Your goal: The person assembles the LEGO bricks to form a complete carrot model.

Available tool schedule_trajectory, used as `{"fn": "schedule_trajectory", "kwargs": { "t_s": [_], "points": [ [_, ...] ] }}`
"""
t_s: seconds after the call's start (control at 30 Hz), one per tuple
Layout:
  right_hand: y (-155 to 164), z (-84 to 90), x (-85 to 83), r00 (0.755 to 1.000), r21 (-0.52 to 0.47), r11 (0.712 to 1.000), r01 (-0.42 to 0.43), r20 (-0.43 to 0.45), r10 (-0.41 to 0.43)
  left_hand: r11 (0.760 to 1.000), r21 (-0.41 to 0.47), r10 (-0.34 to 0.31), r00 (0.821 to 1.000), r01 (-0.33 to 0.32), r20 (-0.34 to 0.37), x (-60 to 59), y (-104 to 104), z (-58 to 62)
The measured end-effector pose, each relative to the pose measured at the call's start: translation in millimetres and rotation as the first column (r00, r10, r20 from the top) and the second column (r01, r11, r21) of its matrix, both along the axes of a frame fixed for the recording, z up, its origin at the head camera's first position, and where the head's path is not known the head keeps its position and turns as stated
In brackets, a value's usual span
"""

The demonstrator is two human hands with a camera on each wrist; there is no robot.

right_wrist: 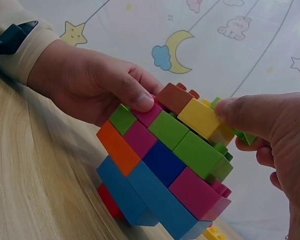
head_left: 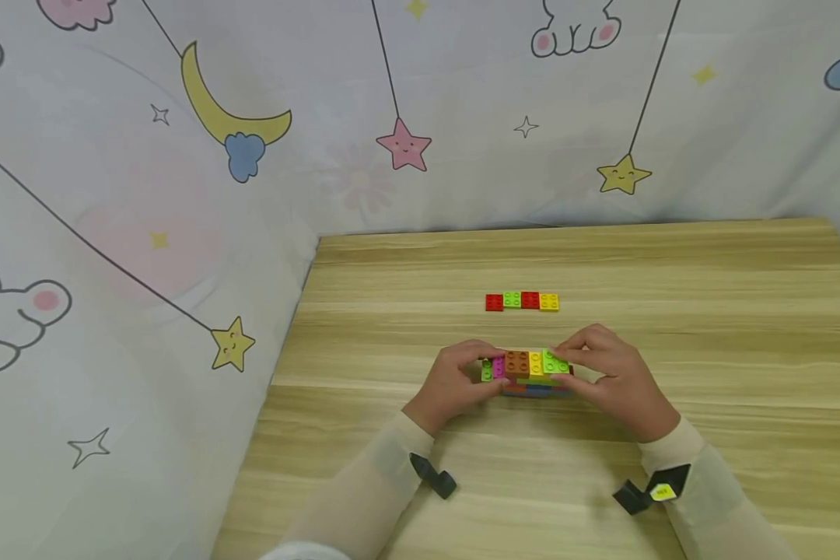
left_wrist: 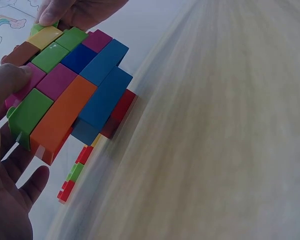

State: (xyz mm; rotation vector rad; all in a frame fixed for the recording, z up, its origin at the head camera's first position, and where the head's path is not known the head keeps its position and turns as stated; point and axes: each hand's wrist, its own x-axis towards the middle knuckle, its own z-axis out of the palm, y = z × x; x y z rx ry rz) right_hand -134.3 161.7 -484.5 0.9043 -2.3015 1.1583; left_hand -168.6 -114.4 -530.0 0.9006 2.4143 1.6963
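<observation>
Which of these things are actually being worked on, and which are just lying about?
Being worked on:
brick stack
left hand, gripping the stack
right hand, gripping the stack

Lying about:
row of four bricks
wooden table
cartoon curtain

Bare bench point(head_left: 707, 311) right of and before the brick stack point(head_left: 527, 372); row of four bricks point(head_left: 522, 301) lies behind it, gap between apparently passable; curtain point(head_left: 147, 233) bounds left.

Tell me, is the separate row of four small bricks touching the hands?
No, the row of four bricks lies apart, farther back on the table than both hands.
</observation>
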Motion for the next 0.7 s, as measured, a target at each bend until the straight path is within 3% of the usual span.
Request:
{"fn": "schedule_trajectory", "kwargs": {
  "t_s": [0.3, 0.53, 0.7],
  "points": [
    [1.1, 0.1, 0.3, 1.000, -0.009, 1.000, -0.004, 0.019, 0.004, 1.000, -0.001, 0.004, 1.000, -0.004, -0.001, -0.1, 0.4, -0.6],
    [0.9, -4.0, -0.3, 0.999, -0.006, 1.000, 0.025, 0.029, -0.025, 0.999, 0.022, -0.034, 0.996, 0.035, -0.079, -1.1, 0.5, -2.6],
    [1.9, -8.6, -2.0, 0.998, -0.012, 0.999, 0.042, 0.053, -0.041, 0.999, 0.020, -0.029, 0.997, 0.031, -0.076, -1.7, -0.2, -3.3]
  ]
}}
